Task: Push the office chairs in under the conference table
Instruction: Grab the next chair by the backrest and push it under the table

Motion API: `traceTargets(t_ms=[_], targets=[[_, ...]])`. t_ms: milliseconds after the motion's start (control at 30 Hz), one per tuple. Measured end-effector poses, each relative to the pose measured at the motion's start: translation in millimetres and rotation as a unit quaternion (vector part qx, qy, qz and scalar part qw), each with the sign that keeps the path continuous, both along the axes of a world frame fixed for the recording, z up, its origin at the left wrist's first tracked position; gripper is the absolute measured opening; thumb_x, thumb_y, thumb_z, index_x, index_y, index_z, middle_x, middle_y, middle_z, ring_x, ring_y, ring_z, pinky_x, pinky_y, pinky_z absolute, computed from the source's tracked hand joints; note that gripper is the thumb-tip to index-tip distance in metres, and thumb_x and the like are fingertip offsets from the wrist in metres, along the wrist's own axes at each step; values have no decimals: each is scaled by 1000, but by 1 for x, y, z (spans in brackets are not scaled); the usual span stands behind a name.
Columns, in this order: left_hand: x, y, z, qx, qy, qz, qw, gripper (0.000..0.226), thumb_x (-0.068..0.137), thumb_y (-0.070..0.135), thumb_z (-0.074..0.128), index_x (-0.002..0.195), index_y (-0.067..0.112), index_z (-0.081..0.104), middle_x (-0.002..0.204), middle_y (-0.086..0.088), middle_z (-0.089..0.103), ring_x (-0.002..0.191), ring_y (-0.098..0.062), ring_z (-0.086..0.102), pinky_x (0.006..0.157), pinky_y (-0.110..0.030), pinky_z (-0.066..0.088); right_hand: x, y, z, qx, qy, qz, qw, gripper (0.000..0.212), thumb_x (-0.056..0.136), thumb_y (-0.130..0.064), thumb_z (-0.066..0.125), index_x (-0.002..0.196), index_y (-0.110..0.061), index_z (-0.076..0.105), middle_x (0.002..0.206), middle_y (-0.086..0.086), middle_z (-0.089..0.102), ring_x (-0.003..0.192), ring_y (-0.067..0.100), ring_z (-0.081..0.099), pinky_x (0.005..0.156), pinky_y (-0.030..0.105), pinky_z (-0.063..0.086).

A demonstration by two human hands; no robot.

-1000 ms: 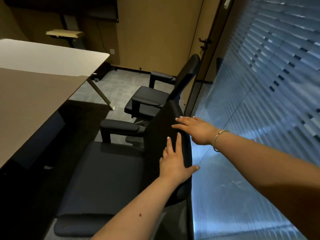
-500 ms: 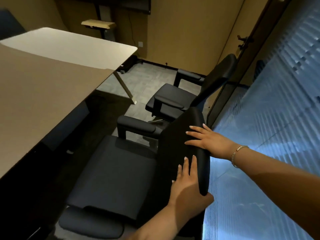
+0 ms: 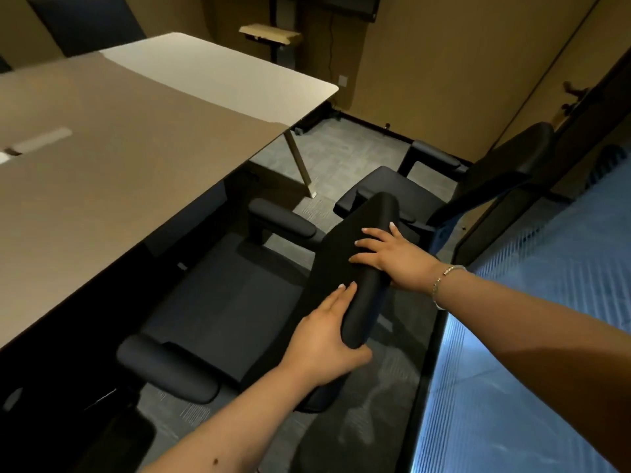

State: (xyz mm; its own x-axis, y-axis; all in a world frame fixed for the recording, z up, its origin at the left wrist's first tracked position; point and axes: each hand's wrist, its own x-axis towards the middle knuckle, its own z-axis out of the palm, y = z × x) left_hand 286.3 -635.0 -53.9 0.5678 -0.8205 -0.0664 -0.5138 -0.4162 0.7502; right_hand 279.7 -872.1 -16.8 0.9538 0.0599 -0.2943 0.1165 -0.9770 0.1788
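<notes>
A black office chair [image 3: 235,302] faces the long brown conference table [image 3: 112,165], its seat front reaching the table's shadowed edge. My left hand [image 3: 327,339] clasps the near end of the chair's backrest top, fingers over the front and thumb underneath. Farther along the same top edge, my right hand [image 3: 389,254] lies with fingers spread across the front face, a bracelet on its wrist. A second black office chair [image 3: 444,196] stands beyond, away from the table and near the wall.
Frosted glass with blinds [image 3: 546,336] runs close along the right. A slanted table leg [image 3: 302,165] meets the grey carpet ahead. A stand with a cardboard box [image 3: 269,34] sits by the far wall, and a door handle [image 3: 573,93] is at the far right.
The chair has rolled toward the table, with both hands staying on its backrest. My left hand has closed around the backrest's top edge. The view has swung left over the tabletop.
</notes>
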Motion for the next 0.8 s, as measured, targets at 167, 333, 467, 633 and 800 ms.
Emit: traceTargets(t_ms=[167,333,467,633,800], targets=[[32,27,3,-6,-5,19,1000,103,70,47,71,156,40,15,163,13,22,141,-8,36,105,-37,44,35,22,0,-3,9,8,1000,81,81,-8,73,147,-36,34,158,2,26,150,28,2,114,64,2],[58,61,1,-20,-39,44,998,99,76,44,71,156,40,12,160,12,27,132,-9,44,98,-25,44,76,50,-1,-5,24,28,999,80,82,-7,73,147,-34,35,158,3,27,149,30,4,114,68,7],[83,81,0,-13,-45,55,997,95,76,44,72,155,40,19,160,11,30,137,-8,38,106,-30,42,104,72,1,-7,23,38,999,78,82,-5,71,146,-33,36,158,3,28,149,31,4,114,69,9],[116,110,-2,-11,-41,75,996,96,73,46,73,154,44,22,159,13,34,130,-6,47,102,-31,47,143,102,-1,-3,17,56,998,75,82,-8,72,145,-32,38,156,4,30,149,32,6,114,70,9],[154,148,-2,7,-64,74,995,93,71,47,72,152,46,28,153,18,44,117,-1,57,90,-24,49,182,137,-7,1,-5,77,997,66,83,-11,72,138,-30,42,148,7,38,146,34,15,111,72,13]])
